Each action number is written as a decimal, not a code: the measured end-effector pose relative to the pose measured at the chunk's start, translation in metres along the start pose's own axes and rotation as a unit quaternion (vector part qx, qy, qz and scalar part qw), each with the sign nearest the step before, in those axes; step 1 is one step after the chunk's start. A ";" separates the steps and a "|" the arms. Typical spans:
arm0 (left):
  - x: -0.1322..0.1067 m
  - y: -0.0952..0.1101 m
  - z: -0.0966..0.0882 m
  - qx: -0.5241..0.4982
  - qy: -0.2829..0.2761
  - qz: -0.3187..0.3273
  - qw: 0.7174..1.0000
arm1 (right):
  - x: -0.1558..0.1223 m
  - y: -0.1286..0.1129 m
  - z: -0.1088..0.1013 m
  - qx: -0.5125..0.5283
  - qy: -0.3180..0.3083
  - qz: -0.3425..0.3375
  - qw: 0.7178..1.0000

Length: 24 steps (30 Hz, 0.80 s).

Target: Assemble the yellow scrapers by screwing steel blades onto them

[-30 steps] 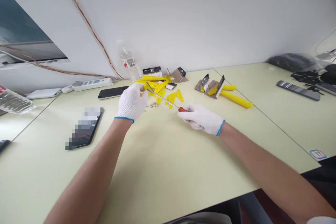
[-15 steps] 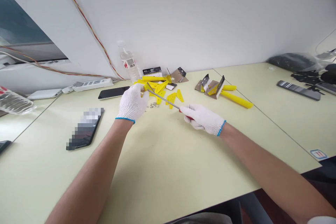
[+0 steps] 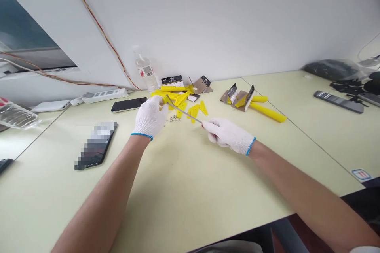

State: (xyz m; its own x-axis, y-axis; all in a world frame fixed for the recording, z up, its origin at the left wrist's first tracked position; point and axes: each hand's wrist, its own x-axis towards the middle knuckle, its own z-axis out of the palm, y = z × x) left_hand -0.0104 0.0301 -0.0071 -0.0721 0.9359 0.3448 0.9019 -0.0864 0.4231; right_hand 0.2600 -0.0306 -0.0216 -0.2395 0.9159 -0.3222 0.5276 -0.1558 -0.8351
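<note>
My left hand (image 3: 151,116), in a white knit glove with a blue cuff, is closed on a yellow plastic part (image 3: 166,100), most of it covered by the fingers. My right hand (image 3: 227,134), gloved alike, grips a long screwdriver (image 3: 190,115) whose red handle is nearly hidden in the palm. The shaft slants up and left, and its tip end meets the yellow part at my left fingers. Below it lie small metal screws (image 3: 173,118) and flat yellow triangular pieces (image 3: 194,111). Behind my left hand is a heap of yellow-handled pieces (image 3: 175,89).
Yellow-handled tools (image 3: 268,112) with folded cards lie to the right. A water bottle (image 3: 146,72) stands against the wall near a power strip (image 3: 105,95). Phones rest at left, one black (image 3: 129,104), one pixelated (image 3: 97,146). A dark grey object (image 3: 338,102) lies far right.
My right fingers have turned and closed further round the screwdriver's handle, so less red shows. My left hand and the yellow part have hardly moved.
</note>
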 end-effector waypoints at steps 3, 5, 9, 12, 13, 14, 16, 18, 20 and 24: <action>0.000 0.000 0.000 -0.003 -0.007 -0.009 1.000 | 0.005 0.003 0.001 -0.107 0.108 -0.037 0.988; 0.000 0.000 0.001 0.004 -0.005 -0.005 1.000 | 0.009 0.011 0.003 -0.219 0.199 -0.116 0.948; -0.001 0.001 0.002 0.006 -0.006 -0.003 1.000 | 0.013 0.023 0.005 -0.332 0.284 -0.198 0.877; -0.002 0.003 0.001 0.003 0.000 -0.011 1.000 | 0.011 0.023 0.003 -0.309 0.262 -0.214 0.889; -0.002 0.004 0.001 0.003 0.002 -0.014 1.000 | 0.011 0.021 0.002 -0.283 0.235 -0.212 0.905; -0.002 0.004 0.000 0.003 0.002 -0.016 1.000 | 0.010 0.018 0.000 -0.248 0.200 -0.199 0.927; -0.003 0.005 0.000 0.001 0.000 -0.017 1.000 | 0.007 0.012 -0.003 -0.152 0.110 -0.135 0.973; -0.003 0.005 0.000 0.001 0.002 -0.008 1.000 | 0.003 0.006 -0.007 -0.043 0.014 -0.046 0.998; -0.002 0.005 0.000 -0.001 0.008 0.001 1.000 | 0.001 0.002 -0.009 0.024 -0.044 0.011 0.999; -0.001 0.005 0.000 -0.010 0.006 -0.006 1.000 | 0.004 0.005 -0.005 -0.076 0.067 -0.054 0.993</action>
State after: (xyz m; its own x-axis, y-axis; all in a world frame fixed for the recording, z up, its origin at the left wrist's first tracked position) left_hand -0.0060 0.0284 -0.0057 -0.0891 0.9325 0.3499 0.8918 -0.0818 0.4450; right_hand 0.2656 -0.0263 -0.0245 -0.1963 0.9670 -0.1626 0.6241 -0.0047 -0.7813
